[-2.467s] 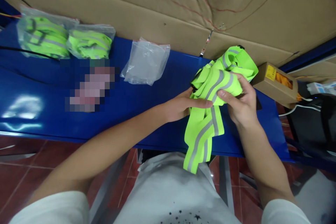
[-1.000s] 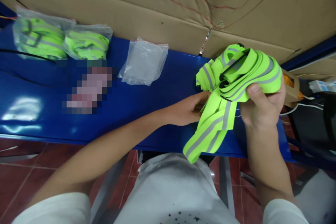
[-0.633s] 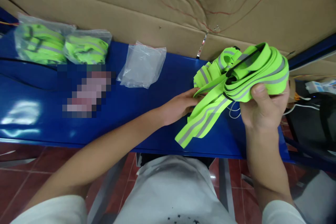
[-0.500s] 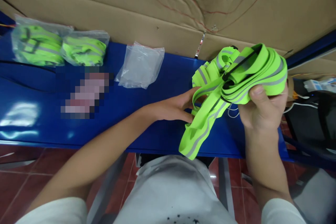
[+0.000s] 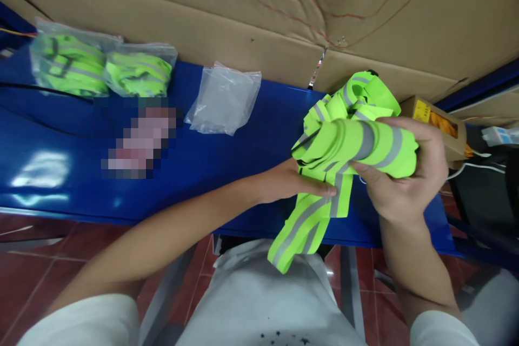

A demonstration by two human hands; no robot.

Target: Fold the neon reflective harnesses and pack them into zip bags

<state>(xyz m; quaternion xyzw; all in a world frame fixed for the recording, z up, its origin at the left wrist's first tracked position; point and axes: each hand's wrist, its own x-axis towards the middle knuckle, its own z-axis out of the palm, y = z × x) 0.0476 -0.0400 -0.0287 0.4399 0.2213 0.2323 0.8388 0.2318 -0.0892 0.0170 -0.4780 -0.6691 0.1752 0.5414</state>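
Note:
A folded bundle of neon-green reflective strap [image 5: 344,143] with grey stripes is held above the blue table. My right hand [image 5: 405,178] is closed around the bundle's right end, thumb in front and fingers behind. My left hand [image 5: 300,181] grips the strap under the bundle's left end, its thumb lying across a hanging length; its other fingers are hidden behind the strap. Loops dangle below the left hand past the table's front edge. Behind the bundle lies a pile of the same green strap [image 5: 357,92].
Two clear bags [image 5: 140,73] packed with green straps lie at the back left. Empty clear zip bags [image 5: 227,98] lie nearer the middle. A pixelated patch [image 5: 141,138] covers something on the blue table [image 5: 227,157]. A cardboard box [image 5: 433,124] stands at the right, by a white cable.
My right hand has turned the bundle to lie more level and lowered it slightly. My left thumb now presses over the hanging strap, and the loops hang lower.

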